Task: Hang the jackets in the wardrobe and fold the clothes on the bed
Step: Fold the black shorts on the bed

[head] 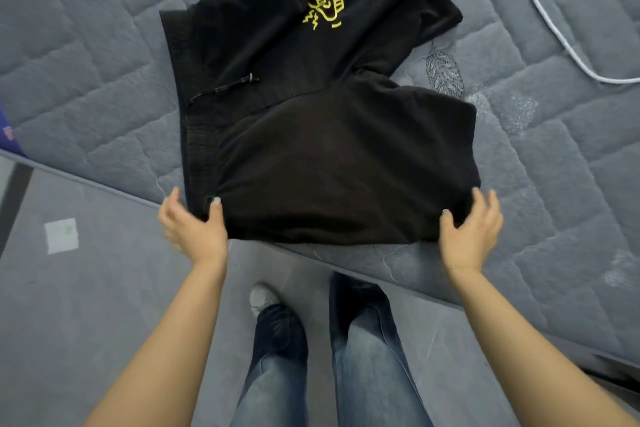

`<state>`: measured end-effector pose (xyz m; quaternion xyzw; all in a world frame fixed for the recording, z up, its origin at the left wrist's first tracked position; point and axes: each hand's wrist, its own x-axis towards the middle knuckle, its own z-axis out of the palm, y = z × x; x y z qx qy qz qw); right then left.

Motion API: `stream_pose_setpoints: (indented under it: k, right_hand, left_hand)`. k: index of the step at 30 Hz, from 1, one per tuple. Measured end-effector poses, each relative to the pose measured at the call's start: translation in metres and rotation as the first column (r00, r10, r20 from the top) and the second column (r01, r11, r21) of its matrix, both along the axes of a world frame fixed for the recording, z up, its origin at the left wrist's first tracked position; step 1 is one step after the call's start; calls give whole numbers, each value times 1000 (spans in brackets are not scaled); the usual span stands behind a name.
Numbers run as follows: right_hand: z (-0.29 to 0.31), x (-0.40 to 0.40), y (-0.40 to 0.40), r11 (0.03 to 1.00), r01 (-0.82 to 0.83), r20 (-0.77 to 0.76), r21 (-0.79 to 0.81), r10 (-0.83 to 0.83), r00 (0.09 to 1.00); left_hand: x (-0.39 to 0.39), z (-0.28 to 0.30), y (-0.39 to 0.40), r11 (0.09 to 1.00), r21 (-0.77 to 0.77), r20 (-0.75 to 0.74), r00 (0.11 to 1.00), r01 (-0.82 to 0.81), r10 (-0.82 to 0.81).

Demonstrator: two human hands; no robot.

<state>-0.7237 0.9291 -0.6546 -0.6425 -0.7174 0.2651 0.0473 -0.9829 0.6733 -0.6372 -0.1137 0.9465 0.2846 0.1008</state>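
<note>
Black shorts (pixel 332 149) with a yellow print on the far leg lie flat on the grey quilted mattress (pixel 554 156), waistband to the left, near the bed's front edge. My left hand (pixel 194 225) sits at the near waistband corner, thumb resting on the cloth and fingers spread just off its left edge. At the near hem corner, my right hand (pixel 474 222) has its thumb on the fabric and its fingers loosely raised over the edge. Neither hand plainly grips the shorts.
A white cable (pixel 561 42) loops across the mattress at the top right. A purple object (pixel 8 132) shows at the left edge. I stand against the bed in jeans; a white paper square (pixel 61 236) lies on the grey floor at left.
</note>
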Motion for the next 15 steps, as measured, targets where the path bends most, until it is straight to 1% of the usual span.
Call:
stream_pose_setpoints:
  k: [1, 2, 3, 5, 6, 7, 9, 10, 11, 12, 14, 15]
  right_hand:
    - [5, -9, 3, 986, -164, -37, -14, 164, 986]
    - [9, -23, 12, 951, -306, -87, -50, 302, 949]
    - [11, -34, 17, 896, -437, -104, -81, 428, 898]
    - [12, -62, 31, 751, -657, -69, -66, 653, 754]
    - [9, -77, 40, 673, -738, -46, -52, 737, 675]
    - [6, -93, 50, 601, -798, -28, -38, 798, 603]
    - [-10, -120, 71, 480, -876, 40, -48, 877, 478]
    - [-20, -128, 81, 456, -887, 101, -66, 888, 449]
    - [-31, -131, 92, 474, -876, 179, -88, 873, 454]
    - [-41, -131, 102, 529, -841, 243, -110, 835, 493]
    - [-53, -125, 116, 679, -725, 315, -116, 717, 622]
    - [-55, -122, 119, 723, -682, 335, -113, 674, 659]
  left_hand:
    - [-2, 5, 8, 983, -22, -60, 981, 181, -182]
    - [-10, 10, 23, 942, -42, -82, 938, 333, -336]
    - [-14, 12, 34, 884, -36, -59, 882, 465, -467]
    - [-22, 13, 64, 752, 36, 37, 751, 658, -659]
    - [-27, 10, 81, 689, 58, 68, 685, 723, -725]
    - [-33, 4, 98, 628, 47, 75, 624, 777, -778]
    - [-47, -16, 125, 522, -40, 112, 523, 852, -845]
    - [-55, -29, 132, 488, -101, 161, 498, 867, -852]
    - [-61, -42, 136, 463, -161, 231, 489, 872, -841]
    - [-67, -55, 135, 439, -208, 302, 484, 874, -821]
    - [-74, -74, 131, 393, -257, 367, 466, 883, -805]
    - [-75, -78, 130, 383, -253, 370, 454, 889, -810]
